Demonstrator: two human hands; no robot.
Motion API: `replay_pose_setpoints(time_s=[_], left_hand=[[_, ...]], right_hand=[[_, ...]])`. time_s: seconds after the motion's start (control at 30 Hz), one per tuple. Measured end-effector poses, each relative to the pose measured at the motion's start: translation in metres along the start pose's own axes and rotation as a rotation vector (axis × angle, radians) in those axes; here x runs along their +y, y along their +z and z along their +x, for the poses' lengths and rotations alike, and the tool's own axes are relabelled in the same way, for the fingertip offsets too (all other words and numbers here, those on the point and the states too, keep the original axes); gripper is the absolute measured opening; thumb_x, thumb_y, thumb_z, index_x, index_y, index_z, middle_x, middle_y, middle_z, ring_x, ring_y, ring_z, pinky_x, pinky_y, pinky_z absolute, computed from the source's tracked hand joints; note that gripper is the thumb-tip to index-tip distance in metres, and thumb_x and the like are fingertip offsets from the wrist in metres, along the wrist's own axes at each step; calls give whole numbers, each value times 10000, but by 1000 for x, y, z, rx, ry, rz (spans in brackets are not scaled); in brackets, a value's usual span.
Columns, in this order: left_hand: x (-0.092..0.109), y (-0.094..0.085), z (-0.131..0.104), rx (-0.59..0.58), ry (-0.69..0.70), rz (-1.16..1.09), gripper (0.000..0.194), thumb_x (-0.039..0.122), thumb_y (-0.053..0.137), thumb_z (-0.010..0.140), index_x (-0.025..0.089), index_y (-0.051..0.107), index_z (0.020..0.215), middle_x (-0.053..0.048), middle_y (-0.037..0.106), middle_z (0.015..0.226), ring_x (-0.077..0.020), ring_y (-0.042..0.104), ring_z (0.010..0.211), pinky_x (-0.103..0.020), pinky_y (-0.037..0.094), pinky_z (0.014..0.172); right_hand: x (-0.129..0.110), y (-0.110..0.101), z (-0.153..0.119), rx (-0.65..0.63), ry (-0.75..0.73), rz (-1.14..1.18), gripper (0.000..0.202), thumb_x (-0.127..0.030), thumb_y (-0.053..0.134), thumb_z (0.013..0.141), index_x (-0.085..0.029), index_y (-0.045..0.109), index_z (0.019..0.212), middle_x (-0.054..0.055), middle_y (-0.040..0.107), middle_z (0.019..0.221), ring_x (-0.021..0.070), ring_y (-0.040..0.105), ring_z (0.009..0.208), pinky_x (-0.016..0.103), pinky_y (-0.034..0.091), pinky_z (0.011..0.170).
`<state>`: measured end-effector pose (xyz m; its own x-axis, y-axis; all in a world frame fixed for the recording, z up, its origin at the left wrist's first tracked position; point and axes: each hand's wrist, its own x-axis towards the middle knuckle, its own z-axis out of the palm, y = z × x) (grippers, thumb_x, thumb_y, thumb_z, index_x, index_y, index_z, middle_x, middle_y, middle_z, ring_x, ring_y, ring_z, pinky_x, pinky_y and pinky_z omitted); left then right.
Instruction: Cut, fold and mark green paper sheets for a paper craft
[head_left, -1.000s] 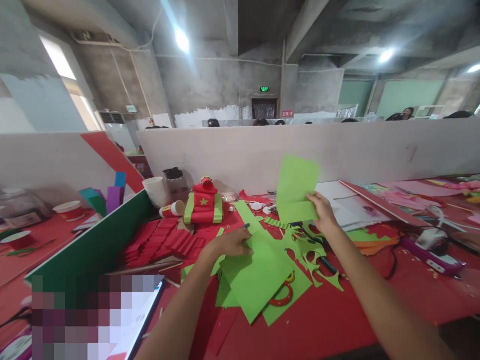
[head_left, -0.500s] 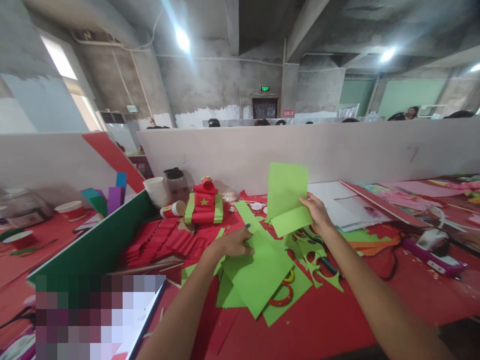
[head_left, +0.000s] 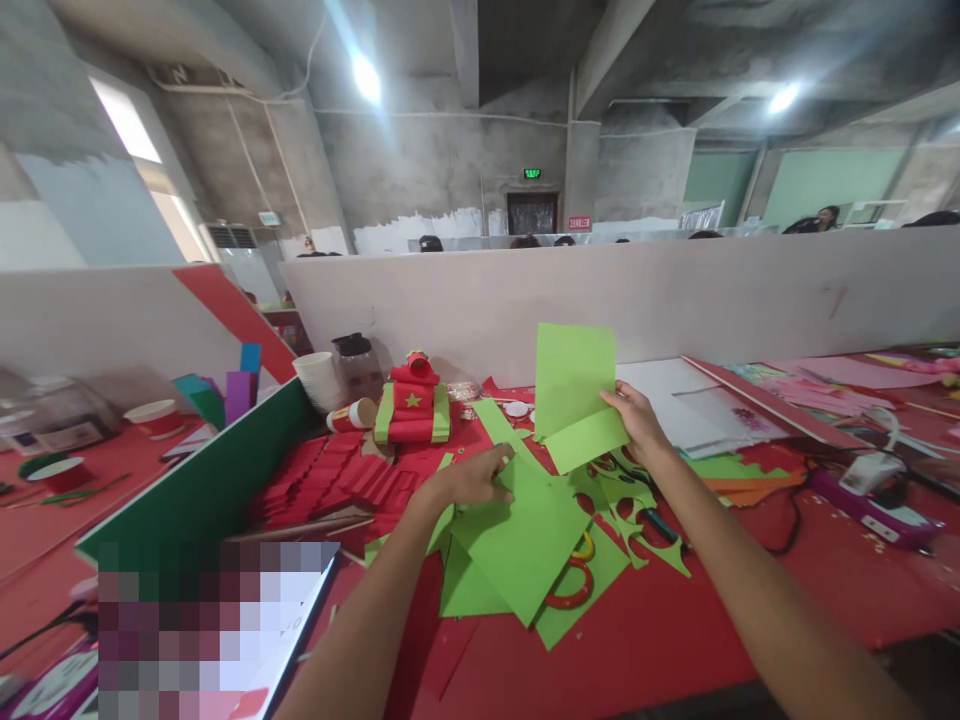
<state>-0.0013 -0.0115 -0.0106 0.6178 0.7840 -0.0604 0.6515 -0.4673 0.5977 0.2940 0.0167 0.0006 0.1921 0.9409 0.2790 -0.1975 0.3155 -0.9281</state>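
My right hand [head_left: 636, 418] pinches light green paper [head_left: 576, 375] by its right side, holding it upright above the table. A narrower green flap [head_left: 586, 440] slants across its lower part; whether it is a fold or a second piece I cannot tell. My left hand [head_left: 480, 474] rests with fingers apart on the upper left of a larger green sheet [head_left: 529, 535]. That sheet lies over other green sheets. Scissors with red and yellow handles [head_left: 571, 585] are partly covered by the paper. Green cut-out scraps [head_left: 637, 520] lie below my right hand.
Folded red paper strips [head_left: 322, 480] lie left, beside a green board [head_left: 187, 490]. A red-and-green paper model with a star [head_left: 412, 400], a tipped paper cup [head_left: 352, 415] and stacked cups [head_left: 319, 380] stand behind. A purple power strip [head_left: 877, 515] is at right, before a white partition [head_left: 465, 310].
The view has shifted slightly, moving the table things a little to the right. Both hands keep nearly the same pose, with the green paper still in my right hand.
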Motion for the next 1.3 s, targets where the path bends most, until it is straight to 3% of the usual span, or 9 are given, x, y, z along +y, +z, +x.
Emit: replay_pose_setpoints(time_s=[0.13,0.33,0.53,0.67,0.8,1.17,1.3], left_hand=[[8,-2,-7,-12,81,-146,713,350,699,713,275,416,1362,-45,648,1034,-239,624,909,-284,464,736],[7,-8,-11,-103,34,-89,823,427,812,601,269,488,1341,-109,551,1320,-307,593,1099,-335,476,847],[11,-8,-15,-203,80,-76,980,388,857,538,353,403,1405,-56,420,1497,-308,448,1320,-360,378,1035],[21,-3,-16,-257,23,1,1127,405,882,477,383,322,1454,-59,497,1446,-329,489,1287,-384,404,1000],[28,1,-18,-226,-19,135,1219,408,883,475,386,227,1503,-99,577,1361,-381,561,1192,-410,456,887],[36,2,-21,-254,-23,175,1060,395,841,541,340,311,1457,-94,668,1175,-373,638,1023,-384,466,768],[34,3,-21,-231,63,133,1067,359,847,534,333,310,1456,-93,611,1281,-349,606,1100,-365,462,830]], right_hand=[[2,0,1,-14,-8,-22,278,-344,733,674,-230,663,917,16,750,859,224,695,716,323,536,621],[9,-2,4,-26,-16,-23,298,-366,735,673,-228,662,926,14,750,894,219,699,739,323,541,653],[12,-3,6,-27,4,-51,327,-371,745,671,-221,672,953,26,748,902,223,698,751,329,548,656],[12,-3,7,-31,1,-53,357,-394,758,658,-221,667,957,33,750,893,226,697,727,334,551,645],[12,-1,7,-30,-2,-51,367,-415,768,642,-220,660,933,33,751,858,230,694,706,331,546,627],[13,-2,6,-31,7,-45,355,-388,766,642,-222,670,941,25,748,854,231,694,719,335,547,637],[13,-1,5,-30,18,-23,319,-356,766,642,-223,680,919,25,746,827,230,691,703,329,538,616]])
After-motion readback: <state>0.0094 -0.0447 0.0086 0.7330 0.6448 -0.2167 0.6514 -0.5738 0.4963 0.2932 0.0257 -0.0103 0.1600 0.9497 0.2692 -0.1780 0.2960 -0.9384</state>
